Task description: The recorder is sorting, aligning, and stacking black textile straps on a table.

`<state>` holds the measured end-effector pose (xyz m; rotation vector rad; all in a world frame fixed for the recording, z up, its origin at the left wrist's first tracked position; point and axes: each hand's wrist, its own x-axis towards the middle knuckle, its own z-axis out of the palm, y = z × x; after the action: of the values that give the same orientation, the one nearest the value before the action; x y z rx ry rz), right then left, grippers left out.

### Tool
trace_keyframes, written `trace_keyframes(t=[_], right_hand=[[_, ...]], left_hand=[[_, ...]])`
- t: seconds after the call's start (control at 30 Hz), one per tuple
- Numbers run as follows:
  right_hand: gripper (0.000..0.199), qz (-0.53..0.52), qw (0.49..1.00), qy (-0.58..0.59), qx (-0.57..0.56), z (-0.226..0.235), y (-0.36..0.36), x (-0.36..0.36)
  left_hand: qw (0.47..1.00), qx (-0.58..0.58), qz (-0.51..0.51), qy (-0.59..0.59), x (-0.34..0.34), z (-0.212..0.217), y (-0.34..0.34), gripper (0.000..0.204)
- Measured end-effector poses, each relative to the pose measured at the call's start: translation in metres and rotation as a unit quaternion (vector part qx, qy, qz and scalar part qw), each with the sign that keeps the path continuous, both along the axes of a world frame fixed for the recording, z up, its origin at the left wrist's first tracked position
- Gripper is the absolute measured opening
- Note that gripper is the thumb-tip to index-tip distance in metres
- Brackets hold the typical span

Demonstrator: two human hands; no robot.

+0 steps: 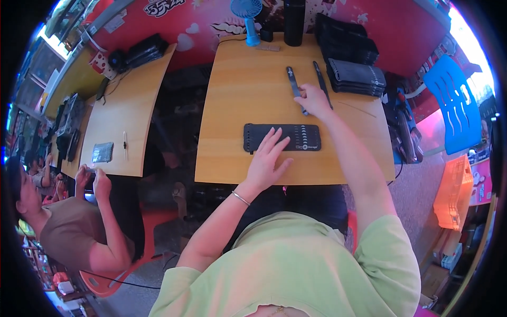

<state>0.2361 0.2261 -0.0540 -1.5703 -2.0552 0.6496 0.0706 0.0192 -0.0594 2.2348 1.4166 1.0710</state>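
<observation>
A black flat rectangular panel (pixel 256 138) lies on the table in front of me, with a row of pale curved marks and some printing towards its right end. My left hand (pixel 268 161) rests on its middle and near edge, fingers stretched out. Farther off and to the right, my right hand (pixel 315 100) has its thumb and fingers closed on a dark, narrow, round-ended strip (pixel 292 77). The strip's lower part passes by the fingertips. A second dark narrow strip (pixel 320 79) lies just beyond this hand, partly behind it.
Stacked black panels (pixel 356 76) and black folded material (pixel 346 42) occupy the far right corner. A blue fan (pixel 250 21) and black cylinder (pixel 294 24) stand at the back. A thin stick (pixel 357 109) lies on the right. Left, another person (pixel 79 227) sits at a separate table (pixel 119 119).
</observation>
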Motion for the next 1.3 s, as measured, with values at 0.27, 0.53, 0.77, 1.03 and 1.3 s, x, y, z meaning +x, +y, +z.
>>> trace_keyframes(t=[0.27,0.53,0.77,1.03,1.3], right_hand=[[0.014,0.143,0.881,0.386,-0.232,0.046,-0.152,-0.015],[0.012,0.087,0.839,0.48,-0.24,0.024,-0.199,0.037],[0.015,0.013,0.899,0.401,-0.175,0.011,-0.173,0.078],[0.019,-0.005,0.937,0.331,-0.111,-0.006,-0.159,0.063],[0.014,-0.018,0.947,0.315,-0.06,-0.019,-0.162,0.067]], left_hand=[[0.827,-0.159,0.008,-0.539,0.008,0.017,-0.01,0.045],[0.873,-0.303,0.072,-0.374,-0.009,0.019,-0.051,0.013],[0.886,-0.261,0.093,-0.372,-0.038,0.012,-0.045,0.017],[0.859,-0.268,0.168,-0.403,-0.059,0.002,-0.024,0.022],[0.872,-0.247,0.184,-0.38,-0.061,-0.003,-0.009,0.02]])
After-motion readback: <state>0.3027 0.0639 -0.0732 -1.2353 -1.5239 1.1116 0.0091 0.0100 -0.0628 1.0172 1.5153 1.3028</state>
